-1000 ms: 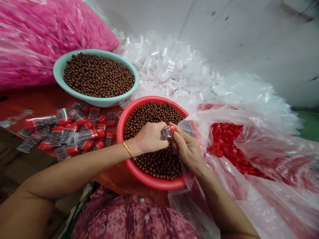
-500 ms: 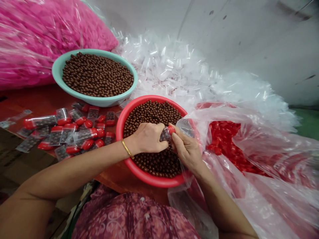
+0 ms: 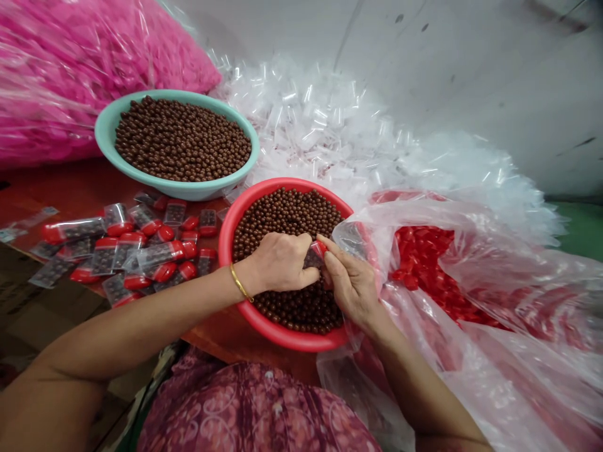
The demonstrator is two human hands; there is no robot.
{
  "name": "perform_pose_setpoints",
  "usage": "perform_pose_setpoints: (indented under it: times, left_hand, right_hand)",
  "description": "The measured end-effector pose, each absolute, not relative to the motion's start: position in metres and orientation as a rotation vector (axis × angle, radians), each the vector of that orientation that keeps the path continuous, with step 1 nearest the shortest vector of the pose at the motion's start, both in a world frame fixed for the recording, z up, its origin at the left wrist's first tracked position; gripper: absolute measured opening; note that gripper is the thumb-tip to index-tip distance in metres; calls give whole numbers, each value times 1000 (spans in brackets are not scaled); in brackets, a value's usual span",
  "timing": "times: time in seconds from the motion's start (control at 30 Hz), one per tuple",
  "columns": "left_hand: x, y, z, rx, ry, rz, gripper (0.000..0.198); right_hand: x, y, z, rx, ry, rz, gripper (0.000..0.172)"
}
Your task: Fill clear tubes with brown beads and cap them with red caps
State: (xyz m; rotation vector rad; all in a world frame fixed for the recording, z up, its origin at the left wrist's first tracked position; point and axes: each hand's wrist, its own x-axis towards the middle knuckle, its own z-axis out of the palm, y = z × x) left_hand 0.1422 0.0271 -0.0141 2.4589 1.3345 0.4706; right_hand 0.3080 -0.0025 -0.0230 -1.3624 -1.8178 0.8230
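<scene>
Over a red basin of small brown balls, my two hands meet on a small clear plastic container. My left hand, with a gold bangle at the wrist, is closed around its body. The fingers of my right hand pinch the red cap at the container's upper end. Whether the cap sits fully on is partly hidden by the fingers. Left of the basin lies a pile of filled containers with red caps, some overlapping.
A pale green basin heaped with brown balls stands behind. Clear empty containers are piled against the wall. At the right, an open plastic bag holds red caps. A large bag of pink pieces fills the back left.
The red cap has tilted slightly between my hands, and my right fingertips have shifted a little on it. Both hands stay above the red basin; the view has moved slightly.
</scene>
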Motion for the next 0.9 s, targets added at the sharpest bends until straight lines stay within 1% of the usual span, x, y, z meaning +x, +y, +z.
perform_pose_setpoints:
  times: [0.1,0.2,0.27,0.33,0.43,0.5,0.63,0.73,0.8,0.9]
  left_hand:
    - [142,28,-14,2391,1332,523,32]
    - [140,30,-14,2268,1265,575,24]
    - [140,32,-13,2194,1228,569,21]
    - [141,34,-12,2169,1219,543,22]
    - [144,36,-11,2189,1235,504,27]
    - [146,36,-11,2201,1244,494,31]
    - [146,36,-12,2203,1276,489,35]
    - [145,35,-14,2202,1288,503,34]
    - [143,35,-15,2192,1295,512,33]
    - [142,35,-16,2117,1263,540,24]
  right_hand:
    - [303,-3,-25,-1356,-1699,1004,49]
    - [306,1,-22,-1306,-1634,1217,53]
    - [314,5,-16,-1277,-1660,1369,53]
    - [324,10,-6,-1269,-1775,1444,51]
    - [334,17,7,-1261,-2021,1341,45]
    - [334,19,8,-1260,-2089,1269,44]
    - [322,14,-4,-1292,-1888,1199,45]
    - [312,7,-15,-1344,-1702,1226,48]
    - [307,4,-20,-1370,-1686,1248,50]
    - [305,2,-21,-1393,-1754,1148,50]
